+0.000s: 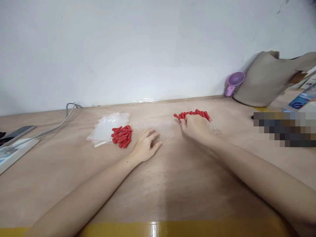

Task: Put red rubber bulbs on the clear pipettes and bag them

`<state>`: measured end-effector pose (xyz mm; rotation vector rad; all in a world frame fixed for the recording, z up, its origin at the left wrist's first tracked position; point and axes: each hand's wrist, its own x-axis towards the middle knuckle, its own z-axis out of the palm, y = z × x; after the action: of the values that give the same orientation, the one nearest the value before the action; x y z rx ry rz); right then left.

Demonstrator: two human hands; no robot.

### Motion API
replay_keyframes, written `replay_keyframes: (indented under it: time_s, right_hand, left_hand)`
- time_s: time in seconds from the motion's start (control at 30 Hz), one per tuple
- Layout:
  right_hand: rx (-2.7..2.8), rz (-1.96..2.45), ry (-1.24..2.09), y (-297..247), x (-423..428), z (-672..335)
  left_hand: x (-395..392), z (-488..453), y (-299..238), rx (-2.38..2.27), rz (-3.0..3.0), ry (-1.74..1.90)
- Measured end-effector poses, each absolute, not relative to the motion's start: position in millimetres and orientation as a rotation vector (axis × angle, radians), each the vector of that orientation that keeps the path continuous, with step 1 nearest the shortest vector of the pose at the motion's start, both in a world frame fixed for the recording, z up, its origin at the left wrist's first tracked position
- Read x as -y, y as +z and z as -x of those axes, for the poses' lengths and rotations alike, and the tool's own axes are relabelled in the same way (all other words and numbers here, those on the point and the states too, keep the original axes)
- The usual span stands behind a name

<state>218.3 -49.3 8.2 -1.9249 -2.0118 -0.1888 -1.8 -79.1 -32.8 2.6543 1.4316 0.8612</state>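
My left hand (147,144) rests with its fingers spread over the near left side of a row of thin clear glass tubes (166,129). To its left lies a heap of red rubber bulbs (122,135). My right hand (196,126) is closed in a pinch at the left end of a row of droppers, red bulbs on glass tubes (215,126). A dropper's red bulb (176,116) sticks out to the left of its fingertips; the rest of that dropper is mostly hidden by the hand.
Clear zip bags (106,126) lie partly under the red bulbs. A grey cable (58,126) and a phone-like slab (21,131) are at the left. A purple hand fan (235,80), a beige bag (261,79) and a bottle (300,100) stand at the right.
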Motion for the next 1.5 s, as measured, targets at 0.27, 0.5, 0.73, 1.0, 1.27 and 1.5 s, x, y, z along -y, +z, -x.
replay_keyframes:
  time_s: [0.27, 0.5, 0.73, 1.0, 1.27, 1.5]
  right_hand:
    - [2.131, 2.102, -0.237, -3.1, 29.3, -191.3]
    - [2.080, 2.148, -0.050, -1.4, 23.2, -191.0]
    - [2.006, 2.182, -0.010, -4.6, 23.3, -202.1]
    - [2.040, 2.009, -0.035, -1.7, 35.5, -189.5]
    - [2.095, 2.078, 0.189, -0.1, 27.7, -174.8]
    - [2.091, 2.078, 0.255, 2.8, 24.9, -175.9]
  left_hand:
    - [78.2, 2.3, -33.7, -1.402, -2.644, 0.866]
    - [79.8, 1.0, -32.9, -1.449, -2.631, 0.828]
    - [80.1, 1.4, -32.6, -1.456, -2.608, 0.768]
    - [80.0, 1.2, -32.7, -1.440, -2.593, 0.782]
    - [80.1, 1.6, -31.9, -1.452, -2.589, 0.754]
    - [82.6, 1.5, -33.1, -1.466, -2.610, 0.789]
